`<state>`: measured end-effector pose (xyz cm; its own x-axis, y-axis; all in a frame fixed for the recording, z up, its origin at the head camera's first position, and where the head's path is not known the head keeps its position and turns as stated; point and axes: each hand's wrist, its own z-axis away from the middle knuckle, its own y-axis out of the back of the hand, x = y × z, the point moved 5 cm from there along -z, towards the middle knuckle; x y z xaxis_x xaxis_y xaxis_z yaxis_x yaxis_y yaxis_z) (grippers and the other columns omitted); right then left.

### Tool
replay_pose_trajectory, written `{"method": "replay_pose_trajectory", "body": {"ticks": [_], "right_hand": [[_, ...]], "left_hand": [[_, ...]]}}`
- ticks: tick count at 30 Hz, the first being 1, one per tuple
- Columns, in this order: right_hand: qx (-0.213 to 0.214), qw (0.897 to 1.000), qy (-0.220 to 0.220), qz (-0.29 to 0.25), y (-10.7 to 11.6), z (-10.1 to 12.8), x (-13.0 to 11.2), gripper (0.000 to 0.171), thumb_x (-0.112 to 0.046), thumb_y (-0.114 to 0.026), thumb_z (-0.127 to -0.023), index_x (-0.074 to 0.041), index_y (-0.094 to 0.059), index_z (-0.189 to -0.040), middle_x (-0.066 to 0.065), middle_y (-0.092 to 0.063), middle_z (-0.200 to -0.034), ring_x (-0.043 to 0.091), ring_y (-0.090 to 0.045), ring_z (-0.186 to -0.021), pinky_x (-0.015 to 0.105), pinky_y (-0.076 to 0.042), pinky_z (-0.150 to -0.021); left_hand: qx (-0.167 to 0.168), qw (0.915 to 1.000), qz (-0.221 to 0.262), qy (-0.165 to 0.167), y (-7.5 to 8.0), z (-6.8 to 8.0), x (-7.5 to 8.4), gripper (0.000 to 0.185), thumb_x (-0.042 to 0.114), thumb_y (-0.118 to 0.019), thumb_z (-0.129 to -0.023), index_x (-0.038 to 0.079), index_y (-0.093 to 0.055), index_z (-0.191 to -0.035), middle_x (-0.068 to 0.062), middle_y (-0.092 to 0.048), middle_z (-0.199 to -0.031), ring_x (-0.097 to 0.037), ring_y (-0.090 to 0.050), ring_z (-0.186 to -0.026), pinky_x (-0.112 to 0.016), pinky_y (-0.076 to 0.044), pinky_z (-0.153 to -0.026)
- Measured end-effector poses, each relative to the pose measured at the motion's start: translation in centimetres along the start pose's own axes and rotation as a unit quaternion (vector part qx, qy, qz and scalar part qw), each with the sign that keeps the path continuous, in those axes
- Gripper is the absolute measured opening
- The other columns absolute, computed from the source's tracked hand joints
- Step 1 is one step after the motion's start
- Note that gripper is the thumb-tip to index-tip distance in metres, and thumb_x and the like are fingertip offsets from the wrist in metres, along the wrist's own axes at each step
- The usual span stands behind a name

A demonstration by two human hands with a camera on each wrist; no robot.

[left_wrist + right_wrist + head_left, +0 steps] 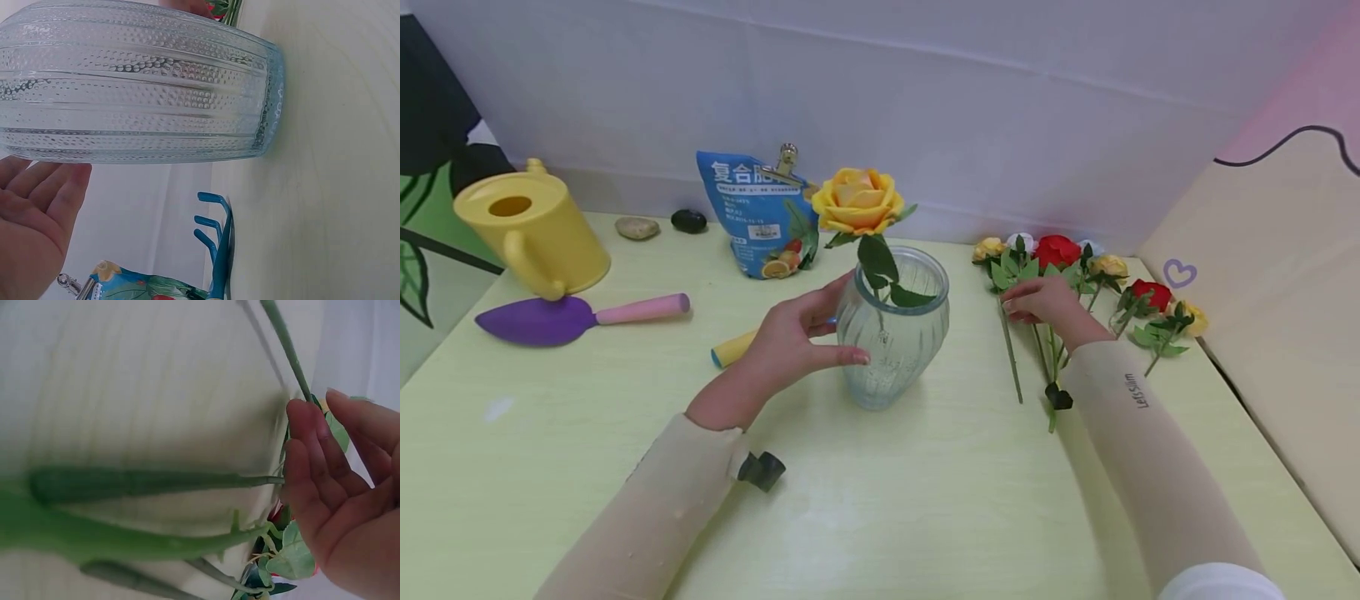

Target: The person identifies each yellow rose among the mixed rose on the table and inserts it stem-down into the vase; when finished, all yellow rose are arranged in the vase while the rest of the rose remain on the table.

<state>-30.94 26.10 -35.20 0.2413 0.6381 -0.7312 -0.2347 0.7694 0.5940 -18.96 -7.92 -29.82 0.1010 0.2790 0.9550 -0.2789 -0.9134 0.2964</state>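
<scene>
A clear ribbed glass vase (895, 350) (137, 87) stands at the middle of the pale green table (925, 500), with one yellow rose (857, 200) upright in it. My left hand (797, 333) (37, 206) cups the vase's left side, thumb at the front and fairly straight fingers (59, 181) against the glass. My right hand (1045, 302) (337, 487) reaches palm-down over a bunch of loose roses (1075, 258), red, yellow and white, lying to the vase's right. Its fingers are straight beside the green stems (156, 481) and hold none of them.
At the back left are a yellow watering can (531, 229), a purple trowel with a pink handle (550, 319), two stones (637, 227) and a clipped blue bag (760, 217). A blue hand rake (215, 244) lies behind the vase. A beige panel (1262, 333) borders the table's right edge.
</scene>
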Motion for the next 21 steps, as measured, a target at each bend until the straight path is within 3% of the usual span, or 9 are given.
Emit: {"method": "replay_pose_trajectory", "body": {"ticks": [3,8,12,21], "right_hand": [[-0.001,1.0,0.009,0.021,-0.4,-0.3,-0.1,0.032,-0.012,-0.064,-0.087,0.001,-0.062,-0.116,0.006,-0.069,-0.091,0.017,-0.066,-0.08,0.029,-0.053,-0.072],[0.003,0.999,-0.001,0.036,-1.0,-0.9,0.0,0.034,-0.012,-0.065,-0.087,-0.002,-0.062,-0.119,0.01,-0.063,-0.101,0.011,-0.06,-0.075,0.024,-0.052,-0.07],[-0.004,1.0,-0.01,0.024,-1.2,-1.0,0.2,0.039,-0.011,-0.064,-0.088,-0.004,-0.057,-0.126,0.015,-0.057,-0.116,0.012,-0.06,-0.079,0.026,-0.052,-0.075],[-0.036,0.998,0.004,-0.048,-1.2,-0.8,0.8,0.042,-0.008,-0.059,-0.09,-0.002,-0.051,-0.131,0.019,-0.052,-0.125,0.008,-0.06,-0.077,0.023,-0.052,-0.075]], "left_hand": [[0.0,1.0,0.003,0.0,0.0,0.0,0.0,0.085,0.022,-0.081,-0.07,0.03,-0.036,-0.142,0.007,-0.039,-0.142,-0.017,-0.047,-0.121,-0.036,-0.043,-0.096],[-0.001,1.0,0.001,-0.002,0.0,0.0,0.0,0.086,0.022,-0.081,-0.07,0.03,-0.036,-0.142,0.007,-0.039,-0.142,-0.018,-0.048,-0.121,-0.037,-0.043,-0.096],[-0.002,1.0,0.001,-0.001,0.0,0.0,0.0,0.085,0.022,-0.081,-0.07,0.03,-0.035,-0.142,0.007,-0.038,-0.143,-0.018,-0.048,-0.121,-0.038,-0.043,-0.097],[-0.002,1.0,-0.003,0.003,0.0,0.0,0.1,0.085,0.022,-0.08,-0.071,0.03,-0.035,-0.143,0.006,-0.039,-0.143,-0.018,-0.047,-0.122,-0.037,-0.043,-0.097]]}}
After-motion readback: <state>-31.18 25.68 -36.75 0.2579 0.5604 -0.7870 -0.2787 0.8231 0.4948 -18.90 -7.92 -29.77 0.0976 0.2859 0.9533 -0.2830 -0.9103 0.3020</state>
